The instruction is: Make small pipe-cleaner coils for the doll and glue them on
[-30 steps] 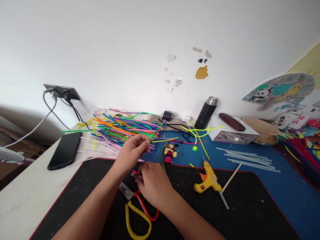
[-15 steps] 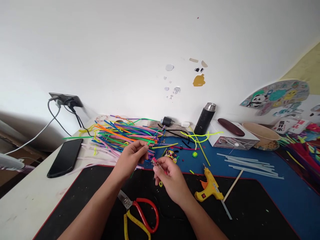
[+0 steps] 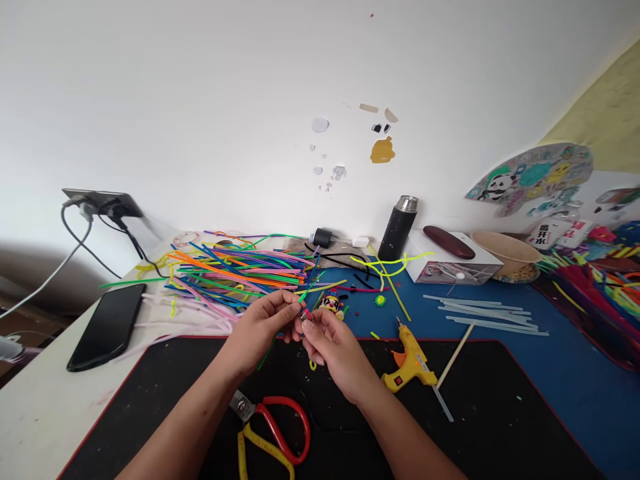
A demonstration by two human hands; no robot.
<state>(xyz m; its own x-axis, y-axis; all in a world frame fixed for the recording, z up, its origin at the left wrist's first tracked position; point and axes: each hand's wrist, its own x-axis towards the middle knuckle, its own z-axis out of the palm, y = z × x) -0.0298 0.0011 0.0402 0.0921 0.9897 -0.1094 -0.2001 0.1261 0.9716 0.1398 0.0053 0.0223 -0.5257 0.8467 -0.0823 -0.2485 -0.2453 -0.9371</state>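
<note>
My left hand (image 3: 263,327) pinches a green pipe cleaner (image 3: 302,298) above the black mat (image 3: 490,413). My right hand (image 3: 334,345) is closed on a small pink-and-silver tool (image 3: 306,318), held right against the left fingertips. A big pile of coloured pipe cleaners (image 3: 235,270) lies just behind the hands. A small pipe-cleaner figure (image 3: 331,304) stands beyond my right hand. Red-and-yellow scissors (image 3: 273,430) lie on the mat below my forearms. A yellow glue gun (image 3: 406,362) lies to the right.
A black phone (image 3: 106,325) lies at the left on the white table. A black flask (image 3: 395,229), a white box (image 3: 453,263), a bowl (image 3: 505,250) and glue sticks (image 3: 483,313) sit at the back right. Plugs and cables (image 3: 100,207) hang at the wall.
My right hand lifted from the mat beside the scissors with the small tool and came up to meet my left hand, which kept its hold on the green pipe cleaner.
</note>
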